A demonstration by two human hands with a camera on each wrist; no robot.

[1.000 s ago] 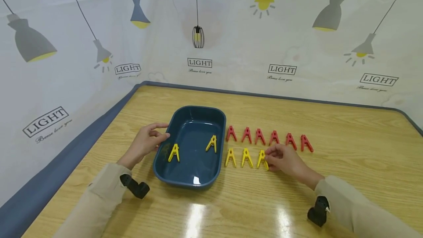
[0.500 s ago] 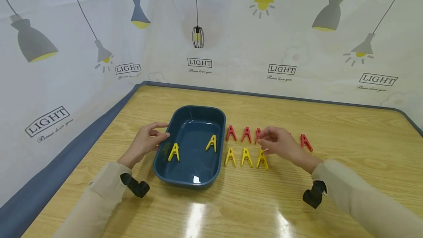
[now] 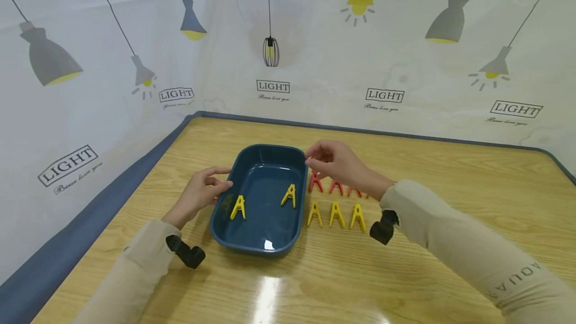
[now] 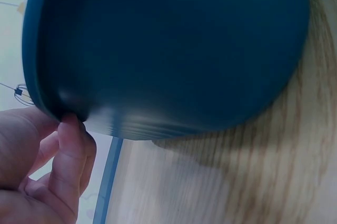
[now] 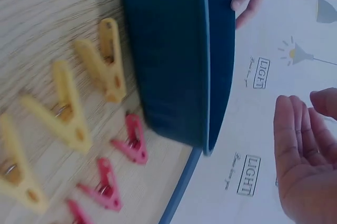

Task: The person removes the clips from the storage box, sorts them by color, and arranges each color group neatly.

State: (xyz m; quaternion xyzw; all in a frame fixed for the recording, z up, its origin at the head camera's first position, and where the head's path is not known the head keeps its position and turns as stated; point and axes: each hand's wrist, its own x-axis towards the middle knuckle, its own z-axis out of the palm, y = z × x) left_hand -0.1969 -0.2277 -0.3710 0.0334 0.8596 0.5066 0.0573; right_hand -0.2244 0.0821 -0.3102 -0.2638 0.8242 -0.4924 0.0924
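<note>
My left hand (image 3: 199, 194) holds the left rim of a dark blue plastic tub (image 3: 216, 236), its thumb over the edge and the other fingers outside. Two yellow clothespins (image 3: 238, 207) are inside the tub, apart from each other. My right hand (image 3: 339, 164) hovers by the tub's far right rim. Its fingers (image 5: 284, 140) reach forward with nothing between them in the right wrist view. Below that hand lie red clothespins (image 3: 336, 187), partly hidden by the hand and sleeve. Nearer to me, three yellow clothespins (image 3: 336, 215) lie in a row right of the tub.
The tub stands on a wood-grain table (image 3: 315, 284) with a dark blue edge (image 3: 342, 129). A pale curtain (image 3: 324, 39) printed with lamps closes off the back and left. Each sleeve carries a small black wrist camera (image 3: 384, 227).
My right hand has left the third yellow clothespin and moved left and away from me, over the red row to the tub's rim. The left hand and tub have stayed in place.
</note>
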